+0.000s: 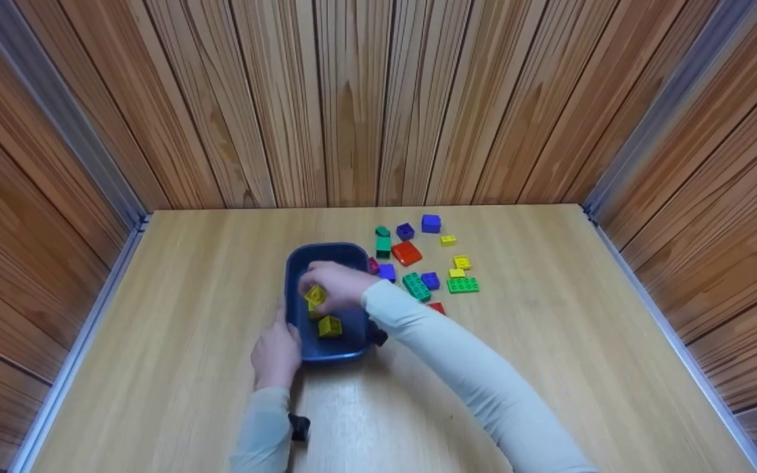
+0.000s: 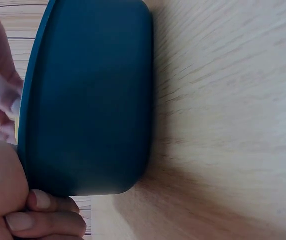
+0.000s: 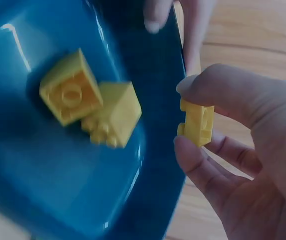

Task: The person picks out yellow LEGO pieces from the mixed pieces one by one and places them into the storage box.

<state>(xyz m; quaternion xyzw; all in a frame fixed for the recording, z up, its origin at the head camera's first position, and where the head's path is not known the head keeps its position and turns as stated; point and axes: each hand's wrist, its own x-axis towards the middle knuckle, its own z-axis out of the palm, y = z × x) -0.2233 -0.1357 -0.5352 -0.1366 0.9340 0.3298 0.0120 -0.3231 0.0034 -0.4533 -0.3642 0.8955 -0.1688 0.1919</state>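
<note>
From the head camera, a dark blue plastic tub (image 1: 326, 253) sits on the pale wooden counter (image 1: 549, 368). The left hand (image 1: 275, 351) lies against the tub's near left rim, apparently steadying it, though the fingers' lie is unclear here. The right hand (image 1: 336, 286) reaches over the tub, pinching a small yellow plastic brick (image 1: 315, 294); another yellow brick (image 1: 330, 326) lies inside. Loose coloured bricks (image 1: 428, 263) are scattered just right of the tub.

The left wrist camera shows the tub's outer wall (image 2: 88, 95), with the left hand's fingers (image 2: 48, 222) curled round its corner, gripping it.

The right wrist camera shows thumb and fingers (image 3: 202, 170) clamped on the yellow brick above the rim, with two yellow bricks (image 3: 90, 102) touching each other on the tub floor.
</note>
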